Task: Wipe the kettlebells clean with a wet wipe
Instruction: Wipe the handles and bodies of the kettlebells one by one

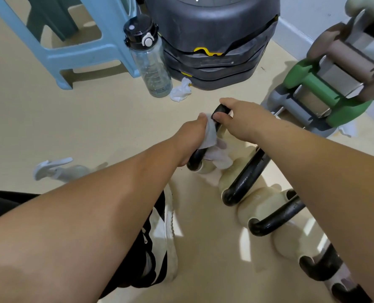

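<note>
Several cream kettlebells with black handles stand in a row on the floor, running from the middle to the lower right. The farthest kettlebell (pixel 205 169) is the one under my hands. My left hand (pixel 194 136) holds a white wet wipe (pixel 210 136) wrapped round the left side of its black handle (pixel 195 158). My right hand (pixel 238 117) grips the top of the same handle. The second kettlebell (pixel 232 178) and the third kettlebell (pixel 253 206) sit closer to me, partly hidden by my right forearm.
A used crumpled wipe (pixel 181 90) lies by a clear water bottle (pixel 151 62) and a dark stacked weight base (pixel 212 44). A blue plastic stool (pixel 57 49) stands far left, a dumbbell rack (pixel 334 84) at right. My black-and-white shoe (pixel 162 241) is beside the kettlebells.
</note>
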{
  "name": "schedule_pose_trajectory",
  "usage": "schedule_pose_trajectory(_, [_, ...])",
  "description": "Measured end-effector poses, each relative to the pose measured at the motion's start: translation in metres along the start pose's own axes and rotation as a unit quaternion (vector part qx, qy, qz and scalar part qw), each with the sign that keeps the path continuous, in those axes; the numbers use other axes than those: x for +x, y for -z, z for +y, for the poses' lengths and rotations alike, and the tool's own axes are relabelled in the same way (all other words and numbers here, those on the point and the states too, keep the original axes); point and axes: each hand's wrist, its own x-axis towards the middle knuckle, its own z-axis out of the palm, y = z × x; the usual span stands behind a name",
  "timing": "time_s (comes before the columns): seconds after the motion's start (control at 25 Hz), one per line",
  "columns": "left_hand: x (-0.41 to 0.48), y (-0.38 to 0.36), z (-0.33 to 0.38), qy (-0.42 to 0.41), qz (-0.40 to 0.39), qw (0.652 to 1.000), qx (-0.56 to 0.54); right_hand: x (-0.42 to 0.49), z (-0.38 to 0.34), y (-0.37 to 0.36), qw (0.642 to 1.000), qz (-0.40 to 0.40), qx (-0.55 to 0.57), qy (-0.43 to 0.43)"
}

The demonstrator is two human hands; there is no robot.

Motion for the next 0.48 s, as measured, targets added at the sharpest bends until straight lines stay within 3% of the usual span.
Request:
schedule_pose_trajectory(0.16, [-0.007,0.005,-0.025,-0.058,0.046,0.997,0.029,0.003,0.001,-0.011,0.993,-0.050,-0.024,0.103])
schedule_pose_trajectory(0.32, [-0.047,-0.022,-0.074,-0.171,0.150,0.970,0.082,0.001,0.008,-0.003,0.988,-0.077,-0.039,0.127])
schedule_pose_trajectory(0.48, [-0.053,-0.030,-0.103,-0.203,0.184,0.949,0.159,-0.001,0.009,-0.002,0.990,-0.033,-0.043,0.131])
